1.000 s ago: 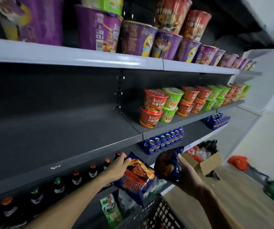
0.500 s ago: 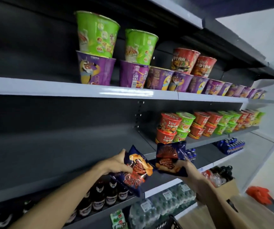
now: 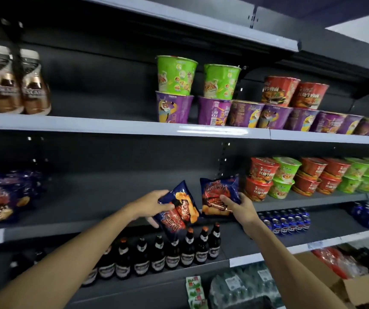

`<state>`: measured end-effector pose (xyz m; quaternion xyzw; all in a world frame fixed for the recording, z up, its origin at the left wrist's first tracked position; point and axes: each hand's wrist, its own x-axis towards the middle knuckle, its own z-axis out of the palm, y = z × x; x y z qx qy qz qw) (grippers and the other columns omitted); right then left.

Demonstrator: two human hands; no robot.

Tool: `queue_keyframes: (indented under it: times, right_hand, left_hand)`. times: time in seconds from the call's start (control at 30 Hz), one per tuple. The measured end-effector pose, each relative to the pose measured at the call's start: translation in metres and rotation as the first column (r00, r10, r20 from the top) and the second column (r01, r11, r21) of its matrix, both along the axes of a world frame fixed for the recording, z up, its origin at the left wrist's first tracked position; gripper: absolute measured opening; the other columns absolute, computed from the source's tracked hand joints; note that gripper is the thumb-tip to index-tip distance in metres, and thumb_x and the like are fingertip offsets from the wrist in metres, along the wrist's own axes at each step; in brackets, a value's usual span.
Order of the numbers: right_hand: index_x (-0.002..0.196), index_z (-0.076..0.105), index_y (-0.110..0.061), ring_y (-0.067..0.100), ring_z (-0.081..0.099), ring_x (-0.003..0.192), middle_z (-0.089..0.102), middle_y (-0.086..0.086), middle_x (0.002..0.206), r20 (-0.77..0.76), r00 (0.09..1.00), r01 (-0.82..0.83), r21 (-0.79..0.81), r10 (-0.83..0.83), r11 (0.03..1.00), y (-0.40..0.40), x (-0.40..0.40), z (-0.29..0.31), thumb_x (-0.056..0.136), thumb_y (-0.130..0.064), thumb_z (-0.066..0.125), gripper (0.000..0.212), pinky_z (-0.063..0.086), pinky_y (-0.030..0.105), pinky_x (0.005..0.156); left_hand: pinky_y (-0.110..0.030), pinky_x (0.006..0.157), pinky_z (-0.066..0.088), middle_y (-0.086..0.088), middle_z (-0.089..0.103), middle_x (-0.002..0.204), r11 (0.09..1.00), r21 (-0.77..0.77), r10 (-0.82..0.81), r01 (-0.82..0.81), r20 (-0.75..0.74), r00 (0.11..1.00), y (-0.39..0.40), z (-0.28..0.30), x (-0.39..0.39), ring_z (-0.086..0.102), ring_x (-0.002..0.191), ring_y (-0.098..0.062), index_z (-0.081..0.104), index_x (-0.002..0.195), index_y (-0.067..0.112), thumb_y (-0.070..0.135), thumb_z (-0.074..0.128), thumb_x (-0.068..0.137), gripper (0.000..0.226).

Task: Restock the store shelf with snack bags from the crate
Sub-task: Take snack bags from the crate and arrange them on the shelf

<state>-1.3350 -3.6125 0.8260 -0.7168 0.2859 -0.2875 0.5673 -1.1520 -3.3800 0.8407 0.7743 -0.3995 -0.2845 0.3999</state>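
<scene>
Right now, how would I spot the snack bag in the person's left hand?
Find the bare grey shelf level with the bowl noodles. In front hang two dark blue snack bags; the left hand grips the tilted snack bag, its bottom dipping toward the beer bottles.

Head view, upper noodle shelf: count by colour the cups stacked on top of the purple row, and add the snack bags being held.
Green cups: 2
Red cups: 2
Held snack bags: 2, one gripped in the left hand, one in the right hand
Total: 6
</scene>
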Motion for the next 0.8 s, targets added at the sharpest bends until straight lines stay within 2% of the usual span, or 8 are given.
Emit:
queue_keyframes:
  times: [0.13,0.23,0.4,0.5,0.63,0.7,0.73,0.8]
  right_hand:
    - [0.106,0.065,-0.016,0.014,0.069,0.088,0.073,0.001,0.098,-0.055,0.992,-0.118,-0.068,0.115,0.991,0.031,0.027,-0.005,0.085,-0.029,0.076,0.027,0.051,0.026,0.075]
    - [0.105,0.067,-0.018,0.015,0.070,0.089,0.075,-0.001,0.096,-0.074,0.977,-0.204,-0.079,0.198,0.976,0.058,0.049,-0.007,0.084,-0.029,0.076,0.025,0.054,0.031,0.083]
    - [0.098,0.070,-0.016,0.018,0.072,0.086,0.076,0.000,0.090,-0.091,0.949,-0.311,-0.088,0.303,0.946,0.106,0.086,-0.004,0.084,-0.028,0.077,0.020,0.056,0.032,0.082]
    - [0.098,0.069,-0.016,0.017,0.072,0.085,0.076,0.001,0.090,-0.088,0.936,-0.349,-0.100,0.341,0.932,0.136,0.107,-0.002,0.084,-0.027,0.077,0.019,0.054,0.029,0.077]
    - [0.098,0.063,-0.012,0.016,0.068,0.084,0.072,0.002,0.092,-0.101,0.926,-0.375,-0.149,0.364,0.915,0.176,0.140,0.001,0.086,-0.028,0.075,0.023,0.046,0.023,0.066]
    - [0.097,0.060,-0.011,0.015,0.066,0.081,0.069,0.003,0.090,-0.120,0.926,-0.375,-0.176,0.358,0.910,0.198,0.158,0.002,0.087,-0.027,0.074,0.023,0.044,0.023,0.064]
    - [0.098,0.060,-0.010,0.015,0.066,0.081,0.070,0.003,0.090,-0.124,0.926,-0.373,-0.176,0.356,0.911,0.208,0.169,0.000,0.087,-0.026,0.074,0.024,0.046,0.025,0.065]
    - [0.102,0.060,-0.011,0.017,0.068,0.082,0.071,0.002,0.091,-0.131,0.929,-0.365,-0.175,0.345,0.915,0.230,0.190,-0.006,0.085,-0.027,0.076,0.028,0.051,0.032,0.073]
  left_hand:
    - [-0.039,0.068,0.062,0.000,0.054,0.115,0.991,0.049,0.123,-0.126,0.054,0.991,0.044,-0.004,-0.003,0.065,0.092,-0.017,0.051,0.115,0.018,0.009,0.074,0.082,0.041]
    - [-0.038,0.065,0.062,-0.006,0.058,0.099,0.963,0.048,0.258,-0.267,0.139,0.956,0.077,-0.006,-0.003,0.066,0.079,-0.017,0.053,0.100,0.013,-0.001,0.077,0.073,0.039]
    - [-0.025,0.056,0.054,0.009,0.068,0.071,0.918,-0.025,0.391,-0.397,0.244,0.888,0.146,0.001,0.014,0.064,0.063,-0.005,0.066,0.081,0.018,0.016,0.087,0.063,0.028]
    - [-0.035,0.076,0.058,0.010,0.075,0.080,0.875,-0.080,0.483,-0.477,0.214,0.849,0.188,0.002,0.030,0.071,0.077,-0.007,0.074,0.085,0.019,0.035,0.082,0.056,0.034]
    - [-0.042,0.082,0.056,0.006,0.076,0.084,0.855,-0.125,0.519,-0.503,0.199,0.832,0.238,0.000,0.051,0.072,0.084,-0.012,0.076,0.085,0.023,0.048,0.073,0.057,0.039]
    - [-0.036,0.088,0.054,0.009,0.075,0.094,0.848,-0.116,0.529,-0.517,0.235,0.816,0.260,0.009,0.050,0.070,0.092,-0.011,0.075,0.094,0.023,0.043,0.073,0.069,0.032]
    - [-0.026,0.094,0.049,0.013,0.069,0.107,0.851,-0.092,0.522,-0.517,0.238,0.819,0.271,0.011,0.052,0.065,0.102,-0.009,0.072,0.106,0.022,0.038,0.072,0.078,0.032]
    - [-0.011,0.098,0.029,0.014,0.044,0.128,0.851,-0.029,0.515,-0.525,0.245,0.821,0.293,0.013,0.058,0.043,0.128,-0.008,0.054,0.135,0.015,0.035,0.066,0.091,0.050]
